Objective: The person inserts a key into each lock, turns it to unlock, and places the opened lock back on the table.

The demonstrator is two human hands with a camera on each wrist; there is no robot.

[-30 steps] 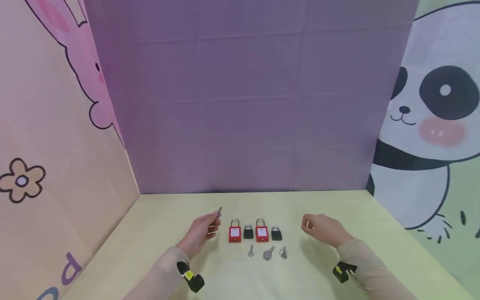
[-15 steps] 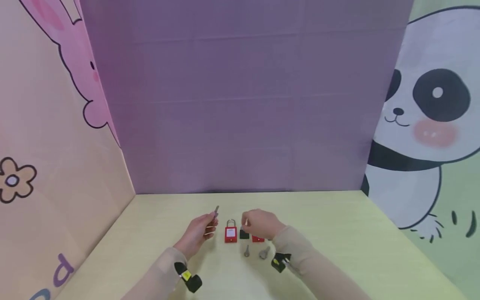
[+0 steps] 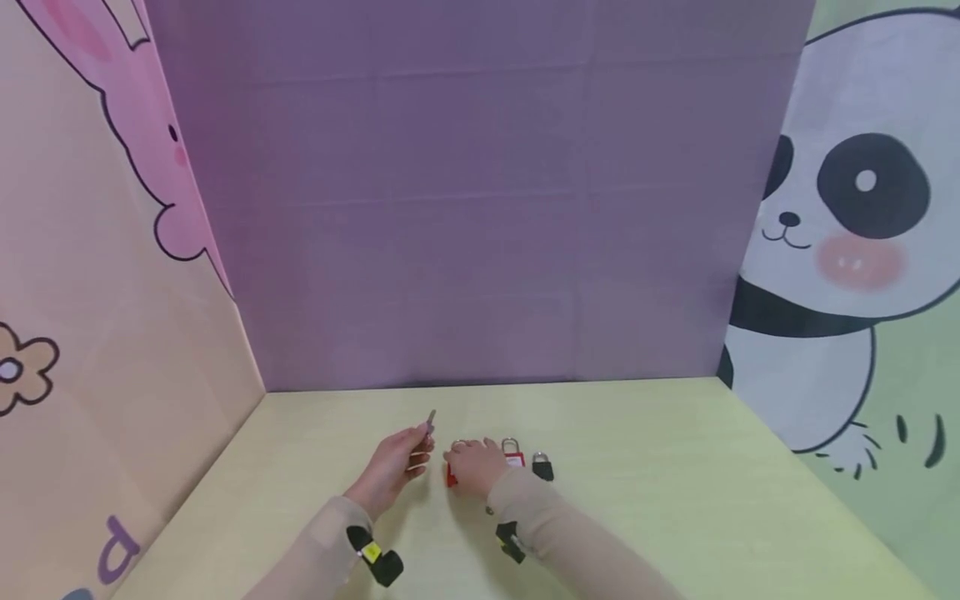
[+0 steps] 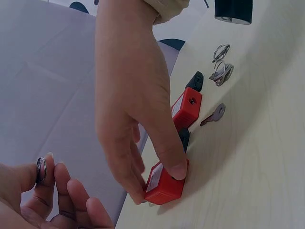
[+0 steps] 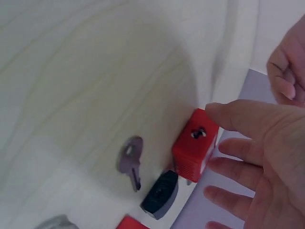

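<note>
My left hand (image 3: 393, 462) pinches a small key (image 3: 431, 417) between thumb and forefinger, its blade pointing up; in the left wrist view its ring (image 4: 41, 170) shows at the fingertips. My right hand (image 3: 476, 467) has reached across to the leftmost red padlock (image 4: 164, 188). It grips that padlock, the thumb on the keyhole side and fingers on the far side, while the padlock still touches the table. Beside it lies a small black padlock (image 5: 161, 194). Further right are a second red padlock (image 3: 514, 459) and another black padlock (image 3: 542, 468).
A single loose key (image 4: 217, 114) lies in front of the padlock row. More keys on rings (image 4: 222, 74) lie further along. The pale wooden table (image 3: 637, 500) ends at a purple backdrop (image 3: 480, 250), with printed cloth walls on both sides.
My right hand has swung left from the table's right side, over the row, to the leftmost red padlock and taken hold of it. The left hand keeps the key almost in place.
</note>
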